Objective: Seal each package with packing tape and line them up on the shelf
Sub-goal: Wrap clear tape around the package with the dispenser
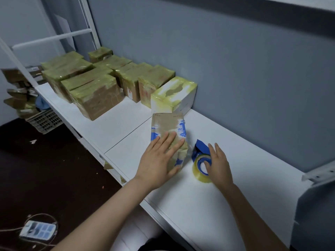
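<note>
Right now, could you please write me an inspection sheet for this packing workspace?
Surface: white shelf, seam between panels.
Job's things: brown package lies flat; tape dispenser beside it; taped packages lined up behind.
Clutter: cardboard scraps and a crate on the floor.
Hands: left hand flat on the brown package; right hand on the tape dispenser, grip unclear.
Cables: corded power strip on the floor.
Surroundings: grey wall, white frame.

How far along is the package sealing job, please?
Done: brown cardboard boxes wrapped in yellowish tape and a taped white box stand lined up on the white shelf. In hand: the left hand presses a brown package with blue print; the right hand holds the blue tape dispenser. Left, it seems: sealing that package and lining it up.
</note>
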